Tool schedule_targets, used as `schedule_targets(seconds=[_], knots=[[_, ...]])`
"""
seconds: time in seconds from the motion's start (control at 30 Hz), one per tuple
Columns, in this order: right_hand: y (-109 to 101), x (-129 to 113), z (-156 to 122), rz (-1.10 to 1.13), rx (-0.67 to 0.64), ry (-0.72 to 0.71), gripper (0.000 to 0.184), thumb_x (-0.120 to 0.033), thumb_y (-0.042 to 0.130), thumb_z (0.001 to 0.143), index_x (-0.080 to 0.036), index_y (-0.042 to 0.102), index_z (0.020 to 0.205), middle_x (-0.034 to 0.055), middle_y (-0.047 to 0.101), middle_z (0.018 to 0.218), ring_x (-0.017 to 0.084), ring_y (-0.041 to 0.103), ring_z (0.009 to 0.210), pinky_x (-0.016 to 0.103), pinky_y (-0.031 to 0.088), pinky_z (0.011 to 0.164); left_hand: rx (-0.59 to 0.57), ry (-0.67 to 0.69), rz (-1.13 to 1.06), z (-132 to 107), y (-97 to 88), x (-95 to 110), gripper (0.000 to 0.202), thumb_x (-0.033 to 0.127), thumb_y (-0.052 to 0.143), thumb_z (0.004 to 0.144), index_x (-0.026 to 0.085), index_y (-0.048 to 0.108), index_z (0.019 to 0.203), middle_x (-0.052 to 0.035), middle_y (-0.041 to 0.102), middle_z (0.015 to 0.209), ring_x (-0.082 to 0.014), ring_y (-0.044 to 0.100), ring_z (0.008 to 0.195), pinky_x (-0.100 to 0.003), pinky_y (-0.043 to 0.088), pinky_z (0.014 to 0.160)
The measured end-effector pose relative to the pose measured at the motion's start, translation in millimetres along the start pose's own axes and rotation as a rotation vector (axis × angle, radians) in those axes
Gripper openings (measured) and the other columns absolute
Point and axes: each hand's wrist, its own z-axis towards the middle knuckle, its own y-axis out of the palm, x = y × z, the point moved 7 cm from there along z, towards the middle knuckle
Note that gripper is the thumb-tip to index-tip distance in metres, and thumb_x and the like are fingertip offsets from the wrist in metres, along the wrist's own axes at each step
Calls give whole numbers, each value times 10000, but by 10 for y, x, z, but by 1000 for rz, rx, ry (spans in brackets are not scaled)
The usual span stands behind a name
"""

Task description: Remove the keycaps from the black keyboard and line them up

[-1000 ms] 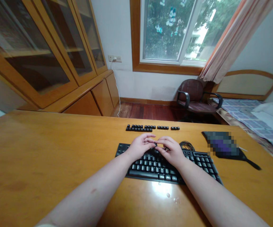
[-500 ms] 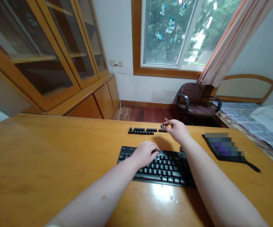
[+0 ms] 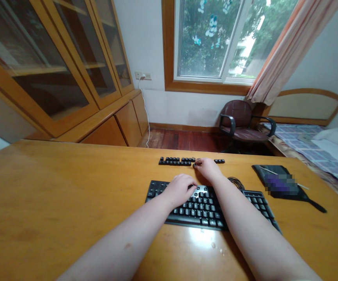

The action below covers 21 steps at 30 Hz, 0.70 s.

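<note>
A black keyboard lies on the wooden desk, with bare spots in its top rows where caps are off. My left hand rests over its upper middle part. Its thumb and forefinger curl together; whatever lies between them is too dark to tell. Beyond the keyboard, my right hand pinches a small black keycap low at the desk, close to the right end of the lower row of loose keycaps. A thin brownish tool sticks out of the same hand, its kind unclear. More keycaps lie right of this hand.
A coiled black cable sits behind the keyboard. On the desk's right lies a black pouch with a strap and a thin pale stick over it. A glass-door cabinet stands at the left, an armchair past the far edge.
My right hand has moved left and down from above the right-hand keycaps to the end of the lower row, uncovering the keyboard's number pad. The left hand stays put.
</note>
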Motion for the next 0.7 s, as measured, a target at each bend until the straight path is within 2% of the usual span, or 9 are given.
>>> schedule_targets(seconds=[0.3,0.5,0.7], knots=[[13,28,33,59,41,20,268,-348,600,745,-207,676,960,76,698,922,199,624,867,243,428,715,11,-9,-19,5,-18,3,122,193,523,815,182,643,834,-31,662,861,-182,569,868,-311,428,819],[-15,-4,16,56,61,-15,175,-303,586,756,-220,689,871,50,701,880,182,620,830,236,419,698,3,-15,-24,6,-12,-2,132,199,516,817,184,645,841,-35,661,863,-183,571,864,-314,432,816],[-12,-37,35,26,81,-53,167,-272,565,773,-212,690,867,55,691,908,182,609,857,244,415,730,-17,-17,-18,10,-17,6,143,202,509,822,181,649,848,-41,663,869,-187,573,867,-320,437,816]])
